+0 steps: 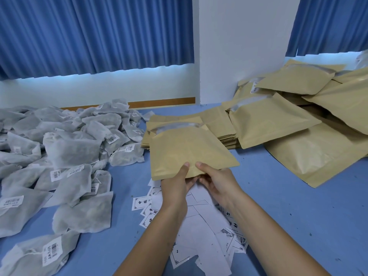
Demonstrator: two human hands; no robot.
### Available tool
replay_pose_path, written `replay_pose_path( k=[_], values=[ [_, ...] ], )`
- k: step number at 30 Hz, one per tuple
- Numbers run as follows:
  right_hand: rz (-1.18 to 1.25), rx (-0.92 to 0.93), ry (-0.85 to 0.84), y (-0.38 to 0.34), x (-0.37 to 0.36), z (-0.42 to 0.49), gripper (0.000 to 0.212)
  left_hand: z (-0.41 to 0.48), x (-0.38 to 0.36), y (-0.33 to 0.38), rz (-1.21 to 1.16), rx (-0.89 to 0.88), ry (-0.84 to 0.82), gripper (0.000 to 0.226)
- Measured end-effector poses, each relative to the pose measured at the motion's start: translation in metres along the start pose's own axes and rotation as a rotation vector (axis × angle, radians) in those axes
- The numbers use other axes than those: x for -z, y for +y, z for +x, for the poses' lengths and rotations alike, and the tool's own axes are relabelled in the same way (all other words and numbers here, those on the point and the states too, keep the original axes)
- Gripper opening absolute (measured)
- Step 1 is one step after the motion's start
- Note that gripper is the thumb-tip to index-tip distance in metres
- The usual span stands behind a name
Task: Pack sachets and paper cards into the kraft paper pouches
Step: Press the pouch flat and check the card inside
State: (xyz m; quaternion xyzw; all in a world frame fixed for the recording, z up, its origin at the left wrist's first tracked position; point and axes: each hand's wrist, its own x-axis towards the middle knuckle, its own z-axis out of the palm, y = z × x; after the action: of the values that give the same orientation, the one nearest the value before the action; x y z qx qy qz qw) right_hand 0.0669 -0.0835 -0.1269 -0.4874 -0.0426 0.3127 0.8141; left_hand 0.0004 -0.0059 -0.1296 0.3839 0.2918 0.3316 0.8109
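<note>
I hold a kraft paper pouch [187, 150] by its near edge, its open mouth pointing away from me. My left hand [176, 184] and my right hand [218, 181] both pinch that edge, thumbs on top, fingers underneath. Below my hands lies a loose heap of white paper cards [201, 232] with black printing. Several grey-white sachets [65, 156] with barcode labels are piled at the left. A flat stack of unfilled pouches [219, 126] sits just behind the held pouch.
Bulging kraft pouches [310, 120] are heaped at the right against a white pillar [239, 46]. The blue tabletop [278, 196] shows between the piles. Blue curtains [89, 32] hang behind.
</note>
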Motion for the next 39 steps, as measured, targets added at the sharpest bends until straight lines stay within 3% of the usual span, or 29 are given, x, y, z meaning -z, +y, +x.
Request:
replay_pose_path(
  k=[9, 13, 17, 21, 29, 34, 39],
  values=[
    [-0.018, 0.041, 0.030, 0.001, -0.001, 0.000, 0.009, 0.000, -0.001, -0.004, 0.089, 0.020, -0.042, 0.021],
    [-0.064, -0.002, -0.025, 0.002, -0.002, 0.001, 0.015, -0.001, -0.001, -0.003, 0.095, -0.013, -0.017, 0.024],
    [-0.063, -0.002, -0.014, 0.002, 0.000, 0.001, 0.007, -0.002, -0.002, -0.003, 0.116, -0.032, -0.034, 0.022],
    [-0.017, 0.057, 0.073, -0.004, 0.003, 0.004, 0.015, 0.000, 0.000, 0.001, 0.100, 0.011, -0.004, 0.021],
    [0.128, 0.056, 0.222, -0.016, 0.017, 0.012, 0.008, 0.007, 0.008, -0.001, 0.243, -0.009, 0.101, 0.021],
    [0.039, 0.125, 0.320, -0.021, 0.022, 0.013, 0.011, 0.005, 0.007, 0.005, 0.223, 0.039, -0.005, 0.015],
    [0.026, 0.100, 0.219, -0.018, 0.017, 0.012, 0.007, 0.001, 0.004, 0.006, 0.234, 0.078, -0.046, 0.015]
  ],
)
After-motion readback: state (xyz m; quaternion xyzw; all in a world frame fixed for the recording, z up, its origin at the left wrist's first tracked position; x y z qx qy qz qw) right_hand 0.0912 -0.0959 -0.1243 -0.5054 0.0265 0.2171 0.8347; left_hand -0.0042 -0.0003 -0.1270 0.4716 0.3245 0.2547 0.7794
